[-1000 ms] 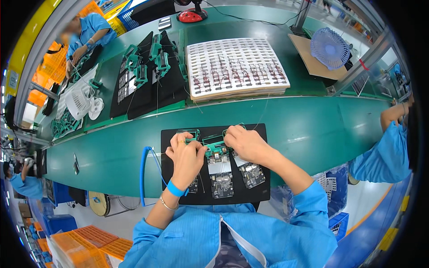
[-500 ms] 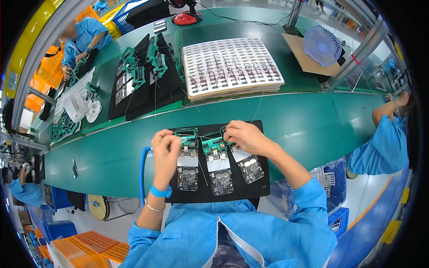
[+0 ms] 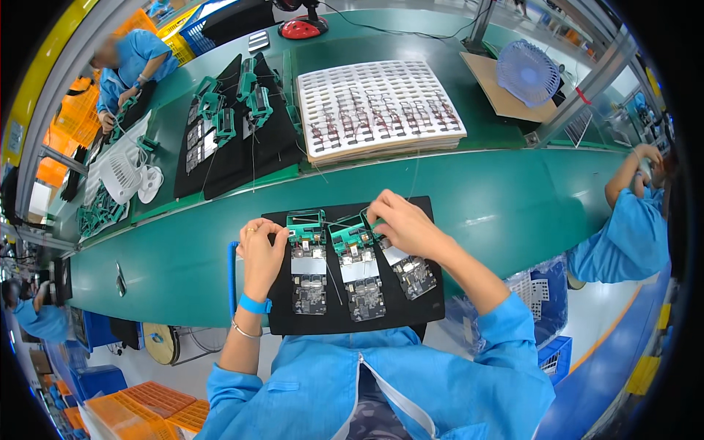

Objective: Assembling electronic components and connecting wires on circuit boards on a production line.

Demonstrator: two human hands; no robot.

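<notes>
A thin wire is pinched by the right hand above the middle green-framed circuit board. The left green-framed circuit board is gripped at its edge by the left hand, on the black rectangular mat.

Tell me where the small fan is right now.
In the head view, the fan stands at the far right of the green table, on a cardboard sheet just right of the white parts tray.

White tray of small wired parts sits on the green belt, a pale blue fan on a cardboard sheet to its right, a red object behind. Left: black mat with green fixtures, white fan grille. 2 other people in blue coats: 1 far left, 1 at right.
</notes>
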